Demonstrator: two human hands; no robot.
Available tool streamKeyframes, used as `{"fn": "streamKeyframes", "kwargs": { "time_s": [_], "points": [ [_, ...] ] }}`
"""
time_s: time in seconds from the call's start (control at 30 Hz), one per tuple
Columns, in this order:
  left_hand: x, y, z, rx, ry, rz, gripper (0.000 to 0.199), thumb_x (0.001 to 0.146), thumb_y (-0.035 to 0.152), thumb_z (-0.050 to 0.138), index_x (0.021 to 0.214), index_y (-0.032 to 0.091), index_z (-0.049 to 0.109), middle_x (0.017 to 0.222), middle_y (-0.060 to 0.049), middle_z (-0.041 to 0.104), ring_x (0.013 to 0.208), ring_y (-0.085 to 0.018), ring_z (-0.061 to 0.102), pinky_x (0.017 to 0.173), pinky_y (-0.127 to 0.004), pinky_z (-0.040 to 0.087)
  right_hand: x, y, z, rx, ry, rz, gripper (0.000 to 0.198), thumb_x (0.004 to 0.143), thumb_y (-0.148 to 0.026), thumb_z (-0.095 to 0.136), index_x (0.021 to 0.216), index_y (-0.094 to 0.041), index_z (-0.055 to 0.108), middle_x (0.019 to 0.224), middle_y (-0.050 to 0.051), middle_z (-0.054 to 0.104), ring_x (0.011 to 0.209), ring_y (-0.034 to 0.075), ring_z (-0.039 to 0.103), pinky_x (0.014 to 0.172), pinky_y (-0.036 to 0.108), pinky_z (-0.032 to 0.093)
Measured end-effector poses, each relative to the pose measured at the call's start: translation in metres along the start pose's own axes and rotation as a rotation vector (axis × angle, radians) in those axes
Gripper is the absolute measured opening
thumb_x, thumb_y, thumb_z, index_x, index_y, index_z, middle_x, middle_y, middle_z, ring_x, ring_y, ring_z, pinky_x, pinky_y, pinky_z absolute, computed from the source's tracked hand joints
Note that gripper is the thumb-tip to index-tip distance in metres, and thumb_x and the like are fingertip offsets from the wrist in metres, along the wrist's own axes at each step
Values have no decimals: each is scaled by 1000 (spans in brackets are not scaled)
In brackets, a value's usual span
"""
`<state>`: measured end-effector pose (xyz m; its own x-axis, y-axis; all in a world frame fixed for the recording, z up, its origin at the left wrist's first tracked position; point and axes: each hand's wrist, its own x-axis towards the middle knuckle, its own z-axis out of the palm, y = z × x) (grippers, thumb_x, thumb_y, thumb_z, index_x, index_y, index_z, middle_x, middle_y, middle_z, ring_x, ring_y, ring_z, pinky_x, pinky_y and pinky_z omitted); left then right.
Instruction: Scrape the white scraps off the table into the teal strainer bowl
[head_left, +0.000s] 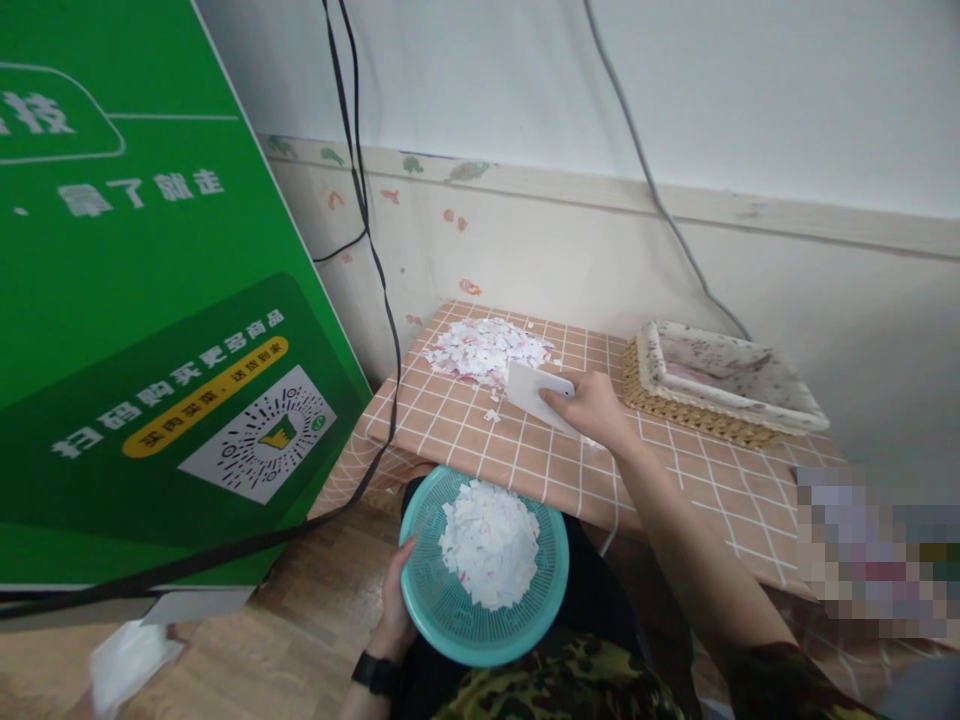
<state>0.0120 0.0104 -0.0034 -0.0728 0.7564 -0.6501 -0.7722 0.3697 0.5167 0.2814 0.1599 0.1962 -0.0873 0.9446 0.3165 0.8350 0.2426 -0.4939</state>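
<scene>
Camouflage cloth, the worker's shirt [566,685], fills the bottom edge, and just beyond it a teal colander [480,635] sits over the lap, its rim close to the edge of the table [465,440]. From the lower left comes the left forearm, a black watch [375,673] at the wrist. That left hand [397,595] grips the colander's side, thumb over the rim; how the other fingers lie underneath, I can't tell.

Across from it, the right arm reaches out long and low over the table, bare below the sleeve, slanting forward and to the left. The right hand [592,405] is closed around a white scraper [529,388], thumb pressed on the near face, the other fingers mostly hidden behind. The scraper is flat and pale, with a small dark slot near the grip, held tilted right beside the loose heap [484,348] on the checked cloth.

Those scraps are little torn-looking bits of white paper with touches of pink, a few strays lying off the near edge. A rounder mound [491,545] of similar bits lies in the colander. To the right of the hand stands a cloth-lined wicker basket [705,425].
</scene>
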Motion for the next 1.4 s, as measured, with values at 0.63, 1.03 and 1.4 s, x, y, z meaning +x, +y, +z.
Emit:
{"fn": "streamKeyframes", "kwargs": {
  "time_s": [0.63,1.03,1.4],
  "points": [
    [-2,1,1,-3,-11,-14,17,62,28,69,73,15,72,67,-5,73,58,-21,65,65,-34,52,0,-10,10,14,-22,-11,25,76,-31,53,57,-16,62,49,0,51,47,11,45,49,25,29],
    [-5,2,4,9,1,-19,18,63,28,67,76,15,72,68,-6,73,73,-26,68,74,-39,52,5,-11,14,145,-58,-56,25,76,-30,54,55,-16,57,50,-2,49,48,9,43,48,24,29],
    [-5,2,5,-10,-6,-7,18,63,26,68,75,14,72,69,-5,73,65,-22,67,72,-36,52,19,-11,23,174,-71,-34,23,76,-31,54,63,-15,63,54,-1,55,50,11,47,49,24,31]
  ]
}}
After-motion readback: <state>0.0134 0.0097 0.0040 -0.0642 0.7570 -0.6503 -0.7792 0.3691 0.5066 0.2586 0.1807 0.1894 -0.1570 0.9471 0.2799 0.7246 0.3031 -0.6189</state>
